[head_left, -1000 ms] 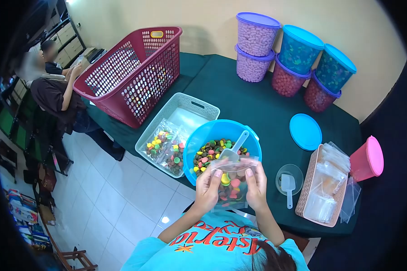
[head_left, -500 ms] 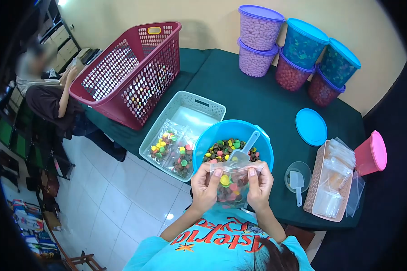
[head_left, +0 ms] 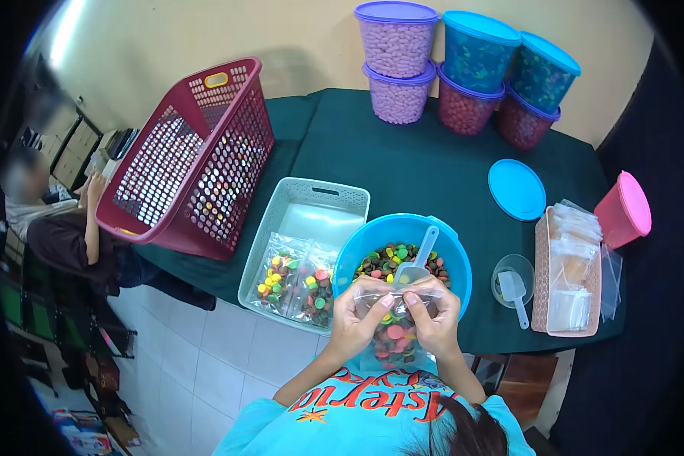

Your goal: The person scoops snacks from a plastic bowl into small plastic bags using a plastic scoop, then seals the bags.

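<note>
My left hand (head_left: 355, 321) and my right hand (head_left: 438, 323) pinch the top edge of a clear plastic zip bag (head_left: 395, 340). Both thumbs press close together near the middle of its mouth. Brown, pink, yellow and green button-shaped candies show inside the bag, which hangs in front of my shirt. Just beyond my fingers stands a blue tub (head_left: 456, 242) of similar candies, with a clear scoop (head_left: 416, 267) resting in it. To the left, a pale green tray (head_left: 323, 215) holds filled bags (head_left: 281, 277) of the same candies.
Stacked lidded tubs (head_left: 401, 57) line the wall. A maroon laundry basket (head_left: 228, 182) stands at left, near another person (head_left: 61, 228). On the right are a blue lid (head_left: 517, 190), a bowl with a scoop (head_left: 513, 285), a pink basket of bags (head_left: 543, 304) and a pink container (head_left: 623, 211).
My thumbs have come together from the two sides of the bag's top to its middle. The whole view has shifted and turned slightly.
</note>
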Demonstrator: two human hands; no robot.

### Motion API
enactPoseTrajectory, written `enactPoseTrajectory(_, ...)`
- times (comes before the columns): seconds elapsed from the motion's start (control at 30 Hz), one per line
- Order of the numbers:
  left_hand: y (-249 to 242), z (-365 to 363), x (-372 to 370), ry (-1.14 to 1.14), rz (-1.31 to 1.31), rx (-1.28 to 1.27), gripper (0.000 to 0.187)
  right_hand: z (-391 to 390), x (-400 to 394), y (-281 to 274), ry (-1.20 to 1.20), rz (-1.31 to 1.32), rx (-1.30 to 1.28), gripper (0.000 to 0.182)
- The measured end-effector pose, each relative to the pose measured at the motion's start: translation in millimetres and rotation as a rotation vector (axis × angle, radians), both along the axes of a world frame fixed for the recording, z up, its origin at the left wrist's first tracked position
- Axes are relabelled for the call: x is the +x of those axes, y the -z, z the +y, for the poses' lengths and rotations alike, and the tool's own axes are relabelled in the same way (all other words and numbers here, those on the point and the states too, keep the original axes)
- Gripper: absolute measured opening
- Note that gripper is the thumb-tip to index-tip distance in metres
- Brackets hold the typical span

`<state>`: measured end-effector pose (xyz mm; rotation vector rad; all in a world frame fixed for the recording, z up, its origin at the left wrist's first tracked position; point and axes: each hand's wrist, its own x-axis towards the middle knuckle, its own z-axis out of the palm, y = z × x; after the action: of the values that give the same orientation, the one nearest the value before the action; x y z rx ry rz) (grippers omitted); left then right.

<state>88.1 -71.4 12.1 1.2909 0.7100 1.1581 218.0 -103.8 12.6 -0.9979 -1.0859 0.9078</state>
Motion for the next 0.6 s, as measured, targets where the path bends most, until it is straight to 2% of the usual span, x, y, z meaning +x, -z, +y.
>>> enactPoseTrajectory(0.13,-2,7,-5,0.002,0.086,0.022,0.009,-1,-4,-4,-0.015,0.084,-0.068,0.006)
enactPoseTrajectory(0.2,-3,9,-7,-0.001,0.127,0.066,0.009,-1,-6,-7,-0.054,0.252,-0.072,0.007)
enactPoseTrajectory(0.23,-2,9,-7,0.003,0.126,0.076,0.008,-1,-5,-8,-0.054,0.249,-0.07,0.007)
enactPoseTrajectory(0.3,-1,8,-9,0.0,0.121,0.09,0.008,-1,-3,-8,-0.072,0.183,-0.059,0.01)
enactPoseTrajectory(0.37,-4,8,-11,0.104,0.014,-0.03,0.011,-1,-1,-8,-0.081,0.123,-0.053,0.01)
enactPoseTrajectory(0.5,-13,4,-4,0.096,-0.036,0.051,0.013,0,6,-5,-0.033,-0.058,0.0,0.011)
enactPoseTrajectory(0.6,-14,-1,-1,0.039,0.067,0.175,0.015,4,4,-5,-0.004,-0.098,0.116,0.011)
